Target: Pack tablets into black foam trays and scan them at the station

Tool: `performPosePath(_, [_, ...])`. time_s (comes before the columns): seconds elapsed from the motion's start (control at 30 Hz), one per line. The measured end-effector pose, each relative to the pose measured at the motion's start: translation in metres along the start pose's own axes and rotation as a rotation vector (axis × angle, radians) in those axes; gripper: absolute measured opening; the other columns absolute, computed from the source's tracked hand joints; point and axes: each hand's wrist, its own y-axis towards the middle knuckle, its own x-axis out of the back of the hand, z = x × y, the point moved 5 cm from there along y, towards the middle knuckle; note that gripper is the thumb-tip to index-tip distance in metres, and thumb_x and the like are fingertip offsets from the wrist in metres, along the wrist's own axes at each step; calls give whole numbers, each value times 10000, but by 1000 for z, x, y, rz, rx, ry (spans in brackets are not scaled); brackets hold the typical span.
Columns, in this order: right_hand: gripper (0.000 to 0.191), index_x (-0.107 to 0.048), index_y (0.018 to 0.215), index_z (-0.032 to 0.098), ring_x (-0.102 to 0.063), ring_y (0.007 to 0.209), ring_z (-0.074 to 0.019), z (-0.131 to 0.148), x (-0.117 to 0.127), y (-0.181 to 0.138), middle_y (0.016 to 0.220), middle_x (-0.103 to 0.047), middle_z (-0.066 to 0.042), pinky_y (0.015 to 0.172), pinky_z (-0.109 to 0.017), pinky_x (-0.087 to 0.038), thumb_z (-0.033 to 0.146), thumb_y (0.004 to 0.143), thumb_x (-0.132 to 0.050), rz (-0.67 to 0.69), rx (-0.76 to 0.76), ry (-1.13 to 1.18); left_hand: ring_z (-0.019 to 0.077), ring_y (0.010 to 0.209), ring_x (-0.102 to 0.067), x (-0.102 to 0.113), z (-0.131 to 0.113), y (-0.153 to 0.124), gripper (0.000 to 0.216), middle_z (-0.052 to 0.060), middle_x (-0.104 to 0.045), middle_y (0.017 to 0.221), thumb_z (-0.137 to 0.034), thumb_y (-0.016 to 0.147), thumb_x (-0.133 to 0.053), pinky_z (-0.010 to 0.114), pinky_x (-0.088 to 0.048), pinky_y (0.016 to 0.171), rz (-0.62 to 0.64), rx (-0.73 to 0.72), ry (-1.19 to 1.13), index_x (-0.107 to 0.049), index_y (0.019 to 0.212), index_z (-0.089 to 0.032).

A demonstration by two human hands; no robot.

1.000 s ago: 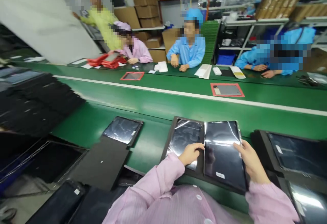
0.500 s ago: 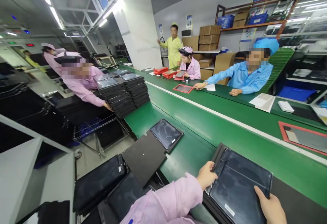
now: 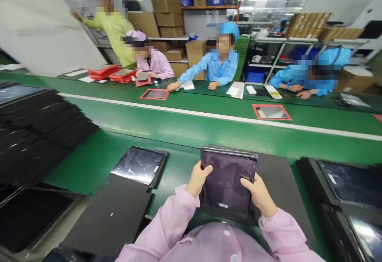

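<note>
Between my two hands is a black tablet [image 3: 227, 184] with a glossy, smudged screen and a small white label near its lower edge. Its far edge is raised toward the belt. My left hand [image 3: 198, 179] grips the left side, thumb lying on the screen. On the right side my right hand [image 3: 260, 193] holds it the same way. What the fingers do underneath is hidden. A dark flat board [image 3: 279, 188] lies under and to the right of it. Another tablet [image 3: 139, 164] rests to the left on a black backing, beside a second dark board [image 3: 110, 210].
Tall stacks of black trays [image 3: 38, 130] stand at the left. More stacked tablets [image 3: 349, 182] sit at the right. Beyond runs a green conveyor [image 3: 185, 122] with a white strip, where red-framed panels [image 3: 271, 112] lie. Several co-workers sit or stand on the far side.
The view has swung right. My hands, earlier on a tablet atop a stack, now hold a tablet in front of my body, tilted up.
</note>
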Motion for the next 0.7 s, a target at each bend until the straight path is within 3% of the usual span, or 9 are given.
performPosePath(0.07, [398,-592,642,205,-631,715,-227,13,9,-7,697,-658,-35,710,-377,-528,446,440,-836,31,156,-108,208,682,-626,-5,-15,-7,484,42,-669,697,-569,530,-739,341,-522,678,58,-154,5,-621,754,-157])
performPosePath(0.13, [359,-576,638,211,-627,800,-229,25,15,-10,748,-640,-38,806,-396,-511,437,515,-828,79,328,-178,214,671,-634,-13,-28,-15,547,42,-667,679,-632,482,-752,345,-530,674,147,-306,26,-626,740,-165])
performPosePath(0.23, [442,-598,926,251,-619,931,-215,36,19,-13,993,-630,-47,877,-392,-489,413,584,-826,121,516,-147,233,737,-665,-25,-39,-22,671,76,-704,790,-707,491,-722,349,-544,698,272,-435,25,-643,890,-173])
performPosePath(0.3, [487,-579,1015,262,-620,955,-212,37,18,-14,1071,-621,-62,869,-385,-492,426,621,-814,153,546,-142,237,754,-675,-29,-42,-24,678,94,-714,814,-744,533,-673,348,-549,701,335,-499,35,-657,902,-176])
performPosePath(0.43, [317,-593,843,224,-629,887,-199,39,11,-18,928,-647,-58,821,-364,-501,415,678,-784,218,563,-174,241,744,-686,-29,-48,-27,569,111,-725,772,-723,647,-600,349,-553,680,368,-644,91,-693,777,-177])
performPosePath(0.6, [298,-603,846,222,-626,822,-165,41,11,-19,903,-634,-49,743,-308,-514,380,677,-793,218,559,-156,209,749,-694,-29,-56,-32,501,99,-733,818,-637,745,-569,312,-564,655,376,-860,80,-715,920,-192])
performPosePath(0.7, [280,-613,875,240,-618,831,-148,42,11,-19,914,-625,-36,747,-282,-503,344,688,-792,239,575,-130,192,769,-691,-30,-58,-33,478,89,-730,834,-607,763,-568,293,-565,677,393,-899,68,-708,982,-206])
